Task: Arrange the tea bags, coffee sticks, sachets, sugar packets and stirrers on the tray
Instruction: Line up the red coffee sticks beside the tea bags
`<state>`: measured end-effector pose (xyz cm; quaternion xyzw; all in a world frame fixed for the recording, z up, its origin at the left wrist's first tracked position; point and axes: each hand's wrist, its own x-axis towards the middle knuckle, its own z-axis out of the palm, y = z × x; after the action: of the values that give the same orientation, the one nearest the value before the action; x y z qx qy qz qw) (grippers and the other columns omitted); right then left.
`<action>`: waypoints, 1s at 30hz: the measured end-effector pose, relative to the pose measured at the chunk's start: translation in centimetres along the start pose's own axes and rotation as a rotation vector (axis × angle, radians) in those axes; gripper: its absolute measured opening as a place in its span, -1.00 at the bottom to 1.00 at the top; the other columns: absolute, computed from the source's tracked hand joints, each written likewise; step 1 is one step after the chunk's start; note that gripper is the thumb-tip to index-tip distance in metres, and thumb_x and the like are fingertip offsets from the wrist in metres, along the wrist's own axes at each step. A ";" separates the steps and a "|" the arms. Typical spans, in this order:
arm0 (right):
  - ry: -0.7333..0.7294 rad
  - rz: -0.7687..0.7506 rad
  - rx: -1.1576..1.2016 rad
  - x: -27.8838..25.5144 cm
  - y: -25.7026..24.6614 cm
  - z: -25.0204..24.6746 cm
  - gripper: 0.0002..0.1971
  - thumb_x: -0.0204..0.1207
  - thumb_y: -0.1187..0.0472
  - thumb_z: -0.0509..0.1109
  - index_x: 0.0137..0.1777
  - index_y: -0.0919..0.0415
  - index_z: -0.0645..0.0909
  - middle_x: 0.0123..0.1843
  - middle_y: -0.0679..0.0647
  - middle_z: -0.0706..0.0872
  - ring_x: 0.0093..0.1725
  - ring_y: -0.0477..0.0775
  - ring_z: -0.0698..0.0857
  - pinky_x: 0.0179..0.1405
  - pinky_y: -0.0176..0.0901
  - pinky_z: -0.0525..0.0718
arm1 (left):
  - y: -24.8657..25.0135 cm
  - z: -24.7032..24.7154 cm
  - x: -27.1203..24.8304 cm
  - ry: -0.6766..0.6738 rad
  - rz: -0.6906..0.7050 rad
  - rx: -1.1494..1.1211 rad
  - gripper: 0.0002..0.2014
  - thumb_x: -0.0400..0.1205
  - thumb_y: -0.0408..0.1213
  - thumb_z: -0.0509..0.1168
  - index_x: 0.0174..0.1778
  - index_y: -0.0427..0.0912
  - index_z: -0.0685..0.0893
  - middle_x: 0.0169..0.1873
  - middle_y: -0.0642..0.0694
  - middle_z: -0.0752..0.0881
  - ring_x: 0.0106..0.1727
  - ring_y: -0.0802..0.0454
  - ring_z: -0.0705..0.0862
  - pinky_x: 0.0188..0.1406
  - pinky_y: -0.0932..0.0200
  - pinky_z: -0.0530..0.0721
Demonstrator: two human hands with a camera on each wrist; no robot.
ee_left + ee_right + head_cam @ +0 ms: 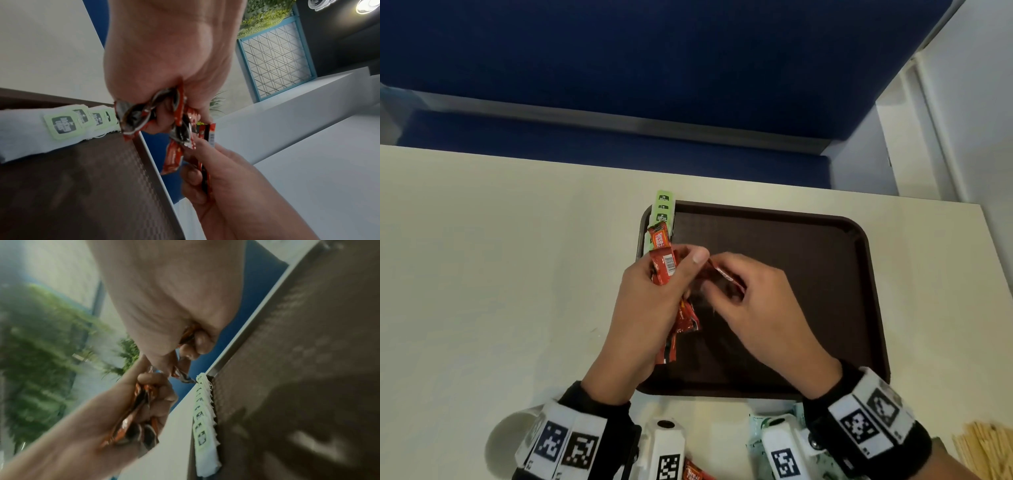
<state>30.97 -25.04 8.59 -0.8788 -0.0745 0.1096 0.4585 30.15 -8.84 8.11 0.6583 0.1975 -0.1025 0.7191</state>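
Observation:
A dark brown tray (825, 274) lies on the cream table. A row of green-tagged tea bags (662, 214) lies along its left rim, also seen as tea bags (68, 125) and tea bags (202, 415) from the wrists. My left hand (654, 301) hovers over the tray's left side and grips a bunch of red coffee sticks (664, 267), the same coffee sticks (144, 113) fanning out below its fingers. My right hand (750, 294) is beside it and pinches one red stick (724, 274) at the bunch, the stick (205, 155) running through its fingers.
Near the front edge lie pale green sachets (760, 435), a red packet (695, 472) and a bundle of wooden stirrers (983, 448) at the far right. A white mug (510, 442) stands by my left wrist. A blue partition (654, 68) rises behind the table.

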 end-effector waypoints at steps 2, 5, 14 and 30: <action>-0.042 -0.032 -0.086 -0.1 -0.2 0.3 -0.93 0.70 0.13 0.51 0.12 0.03 0.78 -0.01 -0.18 0.71 -0.01 -0.14 0.72 -0.08 -0.35 0.64 | 0.0 0.2 -0.1 0.024 0.022 -0.008 -0.80 0.66 0.02 0.49 0.06 0.00 0.87 -0.30 0.16 0.87 -0.16 0.26 0.87 -0.16 0.47 0.73; -0.191 0.030 -0.052 -0.3 -0.1 -0.1 -0.79 0.73 0.02 0.47 0.32 -0.10 0.75 0.15 -0.18 0.63 0.15 -0.19 0.69 0.13 -0.37 0.63 | 0.0 0.1 0.0 0.051 -0.005 -0.005 -0.79 0.72 -0.01 0.47 -0.08 -0.07 0.81 -0.47 0.12 0.75 -0.35 0.24 0.79 -0.25 0.37 0.72; -0.041 0.230 0.266 -0.1 0.8 -1.7 -0.65 0.81 0.10 0.38 0.54 -0.15 0.68 0.14 -0.11 0.73 0.10 -0.22 0.74 0.15 -0.32 0.66 | 0.1 -0.5 0.1 -0.026 -0.052 0.125 -0.70 0.76 0.04 0.42 0.02 -0.15 0.82 -0.50 0.09 0.65 -0.41 0.18 0.67 -0.09 0.15 0.64; 0.076 0.317 0.733 -0.2 1.2 -2.3 -0.69 0.54 0.33 0.63 0.28 0.21 0.78 0.15 0.14 0.89 0.21 0.10 0.87 0.31 -0.09 0.82 | -0.3 -0.5 0.8 0.113 -0.032 0.177 -0.71 0.79 0.04 0.38 -0.03 -0.12 0.77 -0.38 -0.05 0.74 -0.30 0.00 0.77 -0.09 0.23 0.66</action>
<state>31.41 -27.59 8.94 -0.6611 0.1230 0.1656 0.7214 30.70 -8.25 7.51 0.7207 0.2384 -0.0939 0.6442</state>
